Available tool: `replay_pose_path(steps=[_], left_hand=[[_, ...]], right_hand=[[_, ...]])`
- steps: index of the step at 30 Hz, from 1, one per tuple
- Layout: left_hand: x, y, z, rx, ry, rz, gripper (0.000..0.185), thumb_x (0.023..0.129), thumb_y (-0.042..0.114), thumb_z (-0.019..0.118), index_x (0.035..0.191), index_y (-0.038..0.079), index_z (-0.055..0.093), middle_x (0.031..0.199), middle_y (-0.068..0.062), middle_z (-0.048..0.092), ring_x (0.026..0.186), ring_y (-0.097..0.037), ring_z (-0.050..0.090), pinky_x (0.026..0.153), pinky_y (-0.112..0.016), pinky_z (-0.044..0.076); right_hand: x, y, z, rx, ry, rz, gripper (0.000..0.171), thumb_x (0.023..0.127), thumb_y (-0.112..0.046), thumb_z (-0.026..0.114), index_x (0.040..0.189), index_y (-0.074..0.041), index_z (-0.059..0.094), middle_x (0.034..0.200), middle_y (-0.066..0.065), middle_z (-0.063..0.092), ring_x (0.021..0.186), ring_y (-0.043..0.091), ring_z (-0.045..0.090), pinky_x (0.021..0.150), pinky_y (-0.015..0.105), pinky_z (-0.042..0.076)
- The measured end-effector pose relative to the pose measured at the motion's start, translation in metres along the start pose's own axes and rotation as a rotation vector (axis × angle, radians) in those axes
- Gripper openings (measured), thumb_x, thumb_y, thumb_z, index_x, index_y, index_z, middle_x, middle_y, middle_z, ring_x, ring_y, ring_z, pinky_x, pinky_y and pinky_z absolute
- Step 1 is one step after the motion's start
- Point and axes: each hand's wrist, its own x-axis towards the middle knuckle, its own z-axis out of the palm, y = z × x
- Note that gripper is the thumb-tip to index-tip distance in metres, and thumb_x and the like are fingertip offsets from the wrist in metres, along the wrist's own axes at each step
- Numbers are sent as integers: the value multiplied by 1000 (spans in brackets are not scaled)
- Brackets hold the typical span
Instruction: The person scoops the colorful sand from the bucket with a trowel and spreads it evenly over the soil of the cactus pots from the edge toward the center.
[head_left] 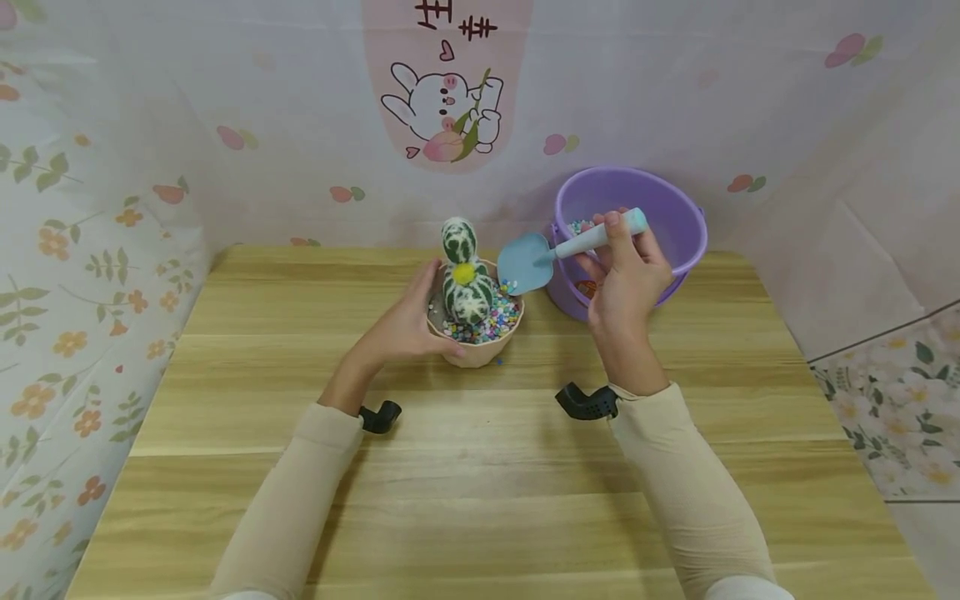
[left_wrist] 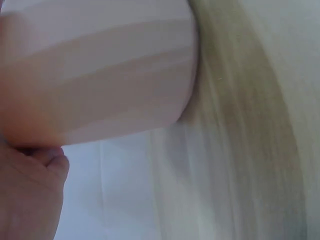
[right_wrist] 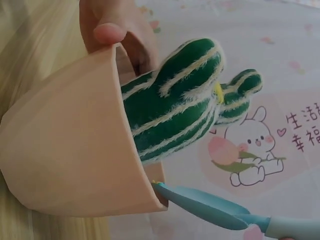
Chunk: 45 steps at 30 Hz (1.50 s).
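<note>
A peach-coloured flower pot (head_left: 475, 354) stands on the table, holding a green cactus (head_left: 468, 300) with white fuzzy ribs and a yellow flower. Colourful pebbles (head_left: 495, 325) cover part of the pot's inside. My left hand (head_left: 408, 321) grips the pot from its left side, thumb at the front rim. With my right hand (head_left: 626, 279) I hold a light blue toy shovel (head_left: 527, 262) by its pale handle. The shovel's blade is tilted at the pot's right rim, a few pebbles at its tip. In the right wrist view the blade (right_wrist: 200, 202) overlaps the pot's opening.
Behind my right hand a purple bucket (head_left: 630, 187) stands at the table's back right, with pebbles inside. One blue pebble (head_left: 499, 362) lies on the wooden table (head_left: 465, 467) beside the pot. A printed cloth (head_left: 300, 108) hangs along the back edge.
</note>
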Motion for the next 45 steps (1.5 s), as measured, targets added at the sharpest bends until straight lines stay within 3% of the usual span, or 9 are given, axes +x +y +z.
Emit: replay_pose_path(steps=[5, 16, 26, 33, 45], left_hand=[[1, 0, 5, 40, 35, -3, 133, 63, 48, 89, 157, 14, 3, 160, -11, 12, 146, -25, 18, 117, -49, 22], [2, -8, 5, -73, 25, -29, 132, 66, 41, 90, 157, 10, -1, 162, -10, 7, 148, -24, 14, 118, -47, 17], [7, -8, -7, -82, -46, -24, 133, 64, 39, 91, 157, 11, 0, 162, -10, 7, 148, -25, 13, 119, -46, 14], [8, -9, -12, -121, -84, -33, 130, 66, 33, 90, 157, 13, -1, 163, -9, 6, 148, -24, 11, 119, -47, 12], [10, -7, -15, -126, -92, -39, 129, 68, 32, 89, 157, 8, -1, 162, -8, 7, 148, -24, 12, 119, -49, 13]], right_hand=[[0, 0, -1, -1, -14, -28, 34, 77, -16, 83, 101, 3, 69, 89, 16, 67, 79, 31, 71, 64, 40, 59], [0, -1, 3, 4, -17, -30, 27, 79, -11, 81, 99, 2, 70, 91, 18, 69, 77, 30, 72, 62, 38, 59], [-1, -1, 3, -3, -66, -47, 28, 79, -11, 80, 101, 2, 69, 92, 18, 69, 80, 33, 71, 63, 37, 59], [-4, 2, 4, -76, -120, -101, 27, 84, -10, 76, 106, 2, 69, 95, 18, 70, 85, 34, 71, 66, 35, 59], [-5, 8, 7, -129, -187, -215, 23, 84, -8, 75, 105, 1, 70, 92, 16, 72, 83, 30, 72, 66, 35, 59]])
